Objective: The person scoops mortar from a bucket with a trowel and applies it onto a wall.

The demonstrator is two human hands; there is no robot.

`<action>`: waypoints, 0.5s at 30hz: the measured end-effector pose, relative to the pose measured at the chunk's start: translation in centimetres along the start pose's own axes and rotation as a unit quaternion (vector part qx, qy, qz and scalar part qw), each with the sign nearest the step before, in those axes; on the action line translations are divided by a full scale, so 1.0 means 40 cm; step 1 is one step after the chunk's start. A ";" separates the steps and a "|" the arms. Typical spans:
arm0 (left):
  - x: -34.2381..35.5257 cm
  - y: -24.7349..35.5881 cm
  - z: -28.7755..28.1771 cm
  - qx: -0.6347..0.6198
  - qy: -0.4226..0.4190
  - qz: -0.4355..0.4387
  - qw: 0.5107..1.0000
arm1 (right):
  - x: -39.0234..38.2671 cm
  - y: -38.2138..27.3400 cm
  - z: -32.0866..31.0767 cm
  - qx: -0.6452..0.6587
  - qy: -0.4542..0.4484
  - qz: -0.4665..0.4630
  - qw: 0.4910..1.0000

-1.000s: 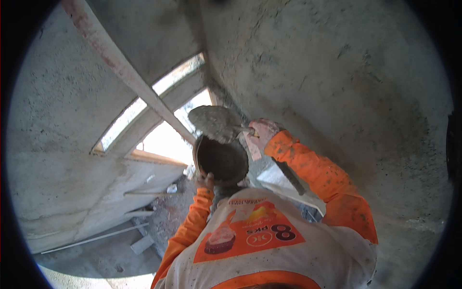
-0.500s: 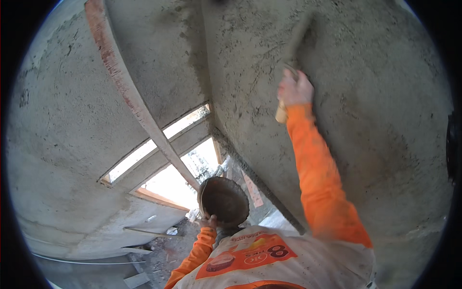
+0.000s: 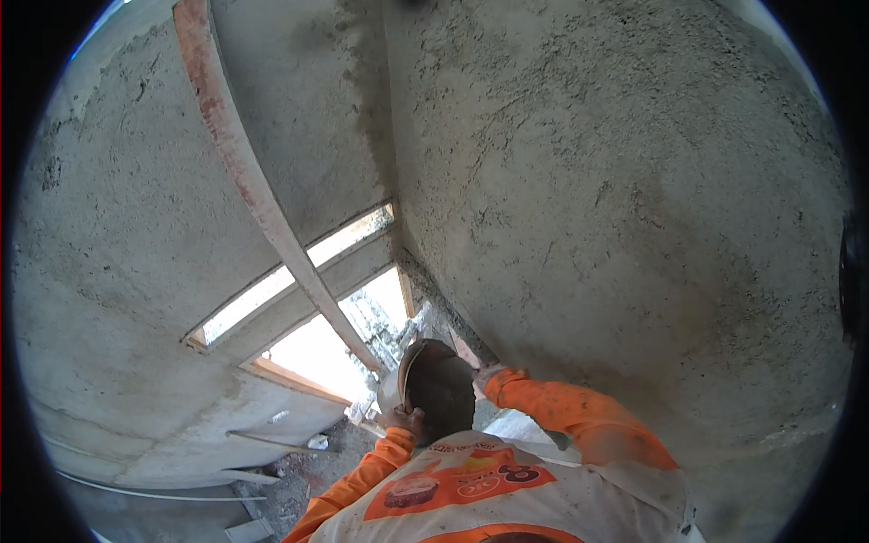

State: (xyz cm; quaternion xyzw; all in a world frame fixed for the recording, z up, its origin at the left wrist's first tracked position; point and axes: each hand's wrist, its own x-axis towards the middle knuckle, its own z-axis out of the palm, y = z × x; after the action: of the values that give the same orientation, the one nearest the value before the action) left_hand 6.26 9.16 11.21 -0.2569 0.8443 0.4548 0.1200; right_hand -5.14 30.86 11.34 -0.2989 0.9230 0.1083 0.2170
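bucket (image 3: 441,391) at lower centre is held by left hand (image 3: 405,422); right hand (image 3: 489,380) grip can't be told; probably scooping, steadiness needed.

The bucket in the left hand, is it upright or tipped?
Tipped: the bucket shows its outer wall on the left, and its dark mouth faces toward the right hand.

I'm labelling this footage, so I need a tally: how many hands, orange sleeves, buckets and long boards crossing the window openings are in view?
Hands: 2 (left hand, right hand)
Orange sleeves: 2 (left sleeve, right sleeve)
Bucket: 1
Long board: 1
Total: 6
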 end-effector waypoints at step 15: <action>0.077 -0.029 -0.044 -0.244 0.094 -0.038 0.964 | -0.011 0.057 -0.145 0.213 0.092 0.067 0.970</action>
State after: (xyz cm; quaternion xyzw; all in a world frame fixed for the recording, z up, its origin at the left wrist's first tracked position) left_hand 4.36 6.17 10.04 -0.3521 0.7045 0.6161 -0.0090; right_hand -8.14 30.98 16.82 -0.1924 0.9586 -0.1042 0.1820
